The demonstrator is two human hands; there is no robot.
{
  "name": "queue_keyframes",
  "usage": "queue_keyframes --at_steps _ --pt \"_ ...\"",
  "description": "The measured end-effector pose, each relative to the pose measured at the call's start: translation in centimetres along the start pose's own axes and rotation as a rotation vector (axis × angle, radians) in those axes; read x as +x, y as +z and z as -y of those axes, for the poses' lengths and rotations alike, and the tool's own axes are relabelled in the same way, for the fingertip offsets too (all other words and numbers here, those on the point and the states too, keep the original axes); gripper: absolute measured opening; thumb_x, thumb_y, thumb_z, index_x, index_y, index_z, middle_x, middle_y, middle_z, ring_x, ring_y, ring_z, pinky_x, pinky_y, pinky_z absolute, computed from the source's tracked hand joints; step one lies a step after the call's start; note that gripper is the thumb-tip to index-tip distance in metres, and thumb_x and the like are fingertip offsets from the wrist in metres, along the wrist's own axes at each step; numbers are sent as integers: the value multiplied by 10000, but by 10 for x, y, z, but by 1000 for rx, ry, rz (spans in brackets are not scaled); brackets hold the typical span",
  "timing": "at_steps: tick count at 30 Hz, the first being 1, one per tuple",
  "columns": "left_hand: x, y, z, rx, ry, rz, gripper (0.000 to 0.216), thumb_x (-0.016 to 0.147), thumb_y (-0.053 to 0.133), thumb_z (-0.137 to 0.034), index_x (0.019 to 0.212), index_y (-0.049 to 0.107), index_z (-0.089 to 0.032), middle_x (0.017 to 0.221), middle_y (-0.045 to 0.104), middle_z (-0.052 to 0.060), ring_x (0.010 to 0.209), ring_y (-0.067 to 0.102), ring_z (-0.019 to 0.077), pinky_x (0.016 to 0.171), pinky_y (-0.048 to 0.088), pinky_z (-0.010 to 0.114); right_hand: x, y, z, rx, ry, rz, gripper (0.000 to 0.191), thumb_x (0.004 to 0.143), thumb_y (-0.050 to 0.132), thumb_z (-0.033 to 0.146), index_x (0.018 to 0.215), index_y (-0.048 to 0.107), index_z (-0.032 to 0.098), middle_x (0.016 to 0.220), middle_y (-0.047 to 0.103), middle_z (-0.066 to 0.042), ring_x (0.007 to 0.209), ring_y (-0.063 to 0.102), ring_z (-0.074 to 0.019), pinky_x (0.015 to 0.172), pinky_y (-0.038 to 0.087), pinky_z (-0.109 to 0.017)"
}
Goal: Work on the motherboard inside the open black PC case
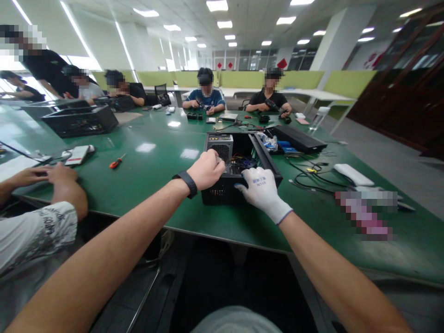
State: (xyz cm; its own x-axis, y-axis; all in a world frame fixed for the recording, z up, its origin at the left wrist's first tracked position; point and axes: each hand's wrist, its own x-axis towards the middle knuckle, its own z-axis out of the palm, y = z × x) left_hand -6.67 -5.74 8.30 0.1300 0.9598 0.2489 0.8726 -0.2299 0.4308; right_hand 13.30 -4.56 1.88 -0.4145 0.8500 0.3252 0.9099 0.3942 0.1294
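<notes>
A black computer case (225, 196) lies open in front of me near the table's edge, with its inside facing up. A grey power supply (221, 149) with a round grille sits in its far left corner. Loose wires (247, 162) show deeper inside. My left hand (207, 169), bare with a black band on the wrist, is at the case's left side beside the power supply. Its fingers are pinched together, and what they hold is hidden. Over the near right rim curls my right hand (261, 187) in a white glove, gripping the case wall.
A green table (156, 185) carries an orange screwdriver (117, 161) on the left and black cables (307, 173) on the right. Beyond them lies a black panel (298, 140). Another person's arms (58, 178) rest close by on the left. Several people sit around the table.
</notes>
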Motion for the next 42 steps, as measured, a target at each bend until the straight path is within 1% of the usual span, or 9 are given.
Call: queue_keyframes --at_steps 5,8,14,18,23,26,34,38,42 --pt "3 15 -13 224 54 105 425 924 471 -399 1245 563 -136 1135 585 160 1080 599 268 938 470 371 -72 -26 15 28 -25 -20 347 888 563 499 1053 610 197 962 629 -91 911 493 -255 741 226 -363" --pt "3 28 -21 379 91 223 436 913 489 -434 1201 622 -135 1148 605 181 1102 606 300 933 484 390 -106 -37 23 75 -32 -34 303 859 618 477 996 620 208 900 616 -66 863 488 -246 731 222 -360" --pt "4 45 -36 567 190 484 330 822 627 -369 1023 733 -130 1067 705 163 1007 662 268 871 519 317 -152 -50 35 145 -29 -42 270 800 696 436 948 640 218 822 613 -49 785 472 -229 699 213 -350" --pt "5 55 -42 655 167 626 329 727 721 -307 1006 756 -136 1035 733 157 959 684 272 810 542 297 -173 -54 41 187 -28 -64 269 746 741 408 916 641 226 784 604 -34 747 461 -220 684 212 -347" --pt "6 73 -36 673 129 703 433 660 733 -197 1072 742 -64 1054 726 211 954 694 308 790 563 324 -183 -58 45 198 -29 -112 265 718 761 383 903 642 234 747 591 -23 721 451 -221 678 215 -353" --pt "7 81 -30 664 117 725 466 649 745 -175 1104 731 -75 1086 723 207 990 690 306 821 558 319 -182 -59 45 205 -28 -93 247 726 753 395 877 634 240 748 592 -24 718 446 -225 678 214 -357" --pt "13 97 -22 729 118 794 624 516 864 -225 1106 736 -67 1090 723 214 997 691 323 853 557 322 -181 -58 45 200 -32 -76 253 738 742 408 889 630 239 757 593 -30 726 444 -230 676 204 -358" --pt "16 102 -19 704 116 771 645 495 882 -266 1100 745 -90 1112 718 214 1004 690 331 867 556 333 -180 -59 45 196 -35 -82 262 735 747 404 897 632 234 761 594 -28 728 440 -222 682 204 -354" --pt "16 101 -22 748 108 808 667 492 891 -295 1116 740 -113 1123 721 189 1015 689 302 857 552 290 -181 -58 45 203 -31 -73 261 736 745 401 899 634 230 765 595 -28 734 435 -218 687 203 -353"
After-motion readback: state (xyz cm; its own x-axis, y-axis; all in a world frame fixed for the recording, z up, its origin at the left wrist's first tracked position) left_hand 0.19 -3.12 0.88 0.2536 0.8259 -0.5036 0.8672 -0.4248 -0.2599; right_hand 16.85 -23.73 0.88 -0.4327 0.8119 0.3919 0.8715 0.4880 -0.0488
